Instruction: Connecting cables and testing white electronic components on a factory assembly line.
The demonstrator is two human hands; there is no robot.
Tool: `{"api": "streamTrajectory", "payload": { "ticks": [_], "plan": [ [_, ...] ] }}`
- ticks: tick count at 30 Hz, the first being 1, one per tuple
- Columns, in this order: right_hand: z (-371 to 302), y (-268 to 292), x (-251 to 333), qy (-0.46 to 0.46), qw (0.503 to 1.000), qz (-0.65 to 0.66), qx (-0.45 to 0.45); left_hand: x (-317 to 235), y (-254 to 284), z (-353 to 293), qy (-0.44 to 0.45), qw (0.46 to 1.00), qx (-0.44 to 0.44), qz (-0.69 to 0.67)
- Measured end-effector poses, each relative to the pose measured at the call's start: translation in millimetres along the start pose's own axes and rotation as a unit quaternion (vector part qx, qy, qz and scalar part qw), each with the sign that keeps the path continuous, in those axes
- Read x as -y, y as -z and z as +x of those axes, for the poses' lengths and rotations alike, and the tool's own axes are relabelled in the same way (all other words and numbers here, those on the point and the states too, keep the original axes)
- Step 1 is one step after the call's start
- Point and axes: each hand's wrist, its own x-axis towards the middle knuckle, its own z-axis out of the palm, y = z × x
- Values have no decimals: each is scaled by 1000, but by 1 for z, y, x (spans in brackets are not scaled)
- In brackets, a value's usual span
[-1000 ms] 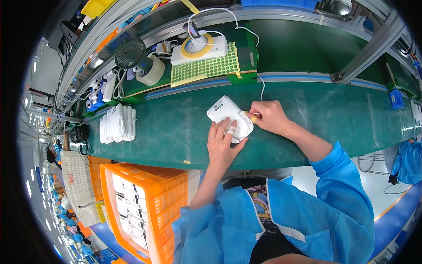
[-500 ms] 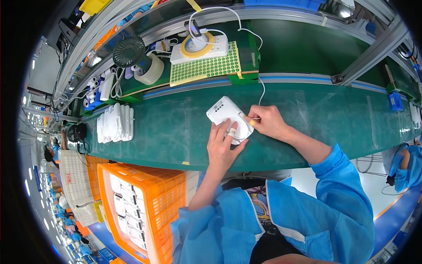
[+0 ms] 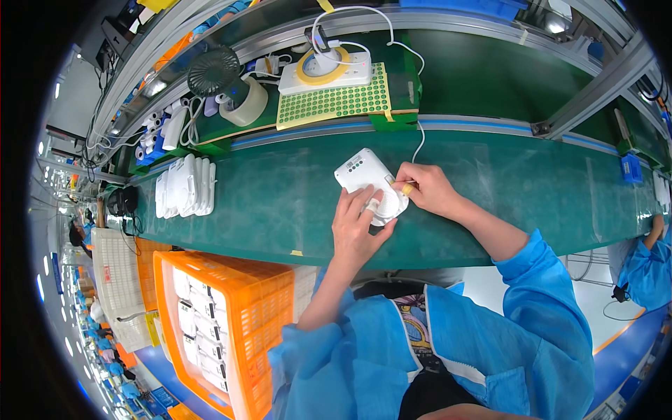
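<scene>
A white handheld electronic device [image 3: 362, 169] with rounded corners lies on the green bench top, a row of dark dots near its far end. My left hand [image 3: 357, 222] grips its near left side, fingers across the surface and thumb at the lower edge; one finger wears a pale wrap. At the device's right edge, my right hand [image 3: 428, 189] pinches the end of a thin white cable [image 3: 421, 143]. The fingers hide the plug, so whether it sits in the device cannot be seen. Yellow wrapping shows at those fingertips.
Several similar white devices [image 3: 185, 187] stand in a row at left. Behind are a power strip [image 3: 357, 73], a green-dotted sheet [image 3: 336, 105], a tape roll [image 3: 245, 105] and a small fan [image 3: 213, 72]. An orange crate [image 3: 259, 315] of white units stands below left.
The whole view has shifted slightly. Both hands stay on the device, with the right fingertips still at its right edge and only a small change in their pose.
</scene>
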Motion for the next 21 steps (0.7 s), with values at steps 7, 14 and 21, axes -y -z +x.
{"api": "streamTrajectory", "payload": {
  "ticks": [7,14,21],
  "plan": [
    [0,4,-1,-22,998,62,24,8,3,20,51,998,-20,-18],
    [0,8,5,-18,996,74,46,12,-6,39,61,994,16,92],
    [-1,9,5,-20,996,66,53,10,-15,36,72,989,4,126]
  ]
}}
